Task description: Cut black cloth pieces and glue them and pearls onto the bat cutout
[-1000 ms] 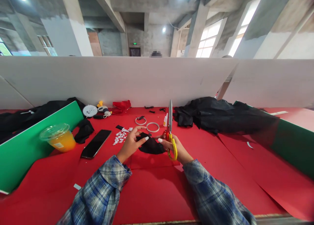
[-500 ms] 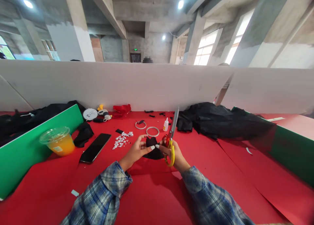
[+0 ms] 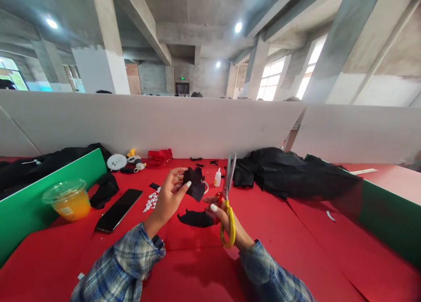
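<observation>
One black fabric piece (image 3: 194,183) sits pinched in the left hand (image 3: 166,202) above the red table (image 3: 272,267); the right hand (image 3: 241,232) clasps scissors (image 3: 232,225), apparently also a black strip (image 3: 196,219). Likely separating pieces; next needs blades kept clear.

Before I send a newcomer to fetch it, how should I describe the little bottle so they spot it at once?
Find the big heap of black fabric below the pale partition. Just left of it, beyond the yellow-handled scissors, stands the little bottle. It is white, upright and narrow-tipped, unlike the flat black scraps nearby.
</observation>
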{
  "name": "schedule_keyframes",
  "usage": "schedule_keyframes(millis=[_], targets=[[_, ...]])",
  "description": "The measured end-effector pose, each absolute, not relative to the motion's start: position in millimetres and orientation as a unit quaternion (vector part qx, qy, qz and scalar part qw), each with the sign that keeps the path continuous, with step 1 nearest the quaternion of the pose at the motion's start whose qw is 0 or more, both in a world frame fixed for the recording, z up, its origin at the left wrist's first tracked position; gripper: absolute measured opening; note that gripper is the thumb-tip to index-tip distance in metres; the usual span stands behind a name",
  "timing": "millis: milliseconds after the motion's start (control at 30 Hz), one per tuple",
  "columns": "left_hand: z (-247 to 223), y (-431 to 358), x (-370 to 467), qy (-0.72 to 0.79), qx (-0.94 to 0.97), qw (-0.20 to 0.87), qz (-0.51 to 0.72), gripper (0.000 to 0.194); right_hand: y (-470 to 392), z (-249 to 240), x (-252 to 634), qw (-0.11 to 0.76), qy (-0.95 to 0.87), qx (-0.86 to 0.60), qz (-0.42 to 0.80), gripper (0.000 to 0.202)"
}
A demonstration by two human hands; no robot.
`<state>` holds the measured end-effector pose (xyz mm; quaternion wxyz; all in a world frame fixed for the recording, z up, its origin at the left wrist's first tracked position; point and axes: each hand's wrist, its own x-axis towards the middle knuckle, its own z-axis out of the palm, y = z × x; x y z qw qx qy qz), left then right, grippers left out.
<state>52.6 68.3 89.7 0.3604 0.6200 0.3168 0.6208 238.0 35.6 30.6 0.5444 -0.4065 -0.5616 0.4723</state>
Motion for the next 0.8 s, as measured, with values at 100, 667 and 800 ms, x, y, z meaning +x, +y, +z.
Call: schedule_keyframes(millis=[100, 667, 800], targets=[[123, 76, 62, 0.291, 0.606, 0.327, 0.664, 0.052, 35, 24, 236, 0.499, -0.601, -0.377, 0.498, 0.058], [133, 125, 78, 0.260, 0.508, 0.321, 0.756, 0.025, 21, 24, 242, 0.439, -0.645, -0.389, 0.490, 0.076], [137, 121, 79, 0.226, 0.480, 0.391, 0.752, 0.036, 18, 19, 236, 0.457, -0.637, -0.353, 0.511, 0.073]])
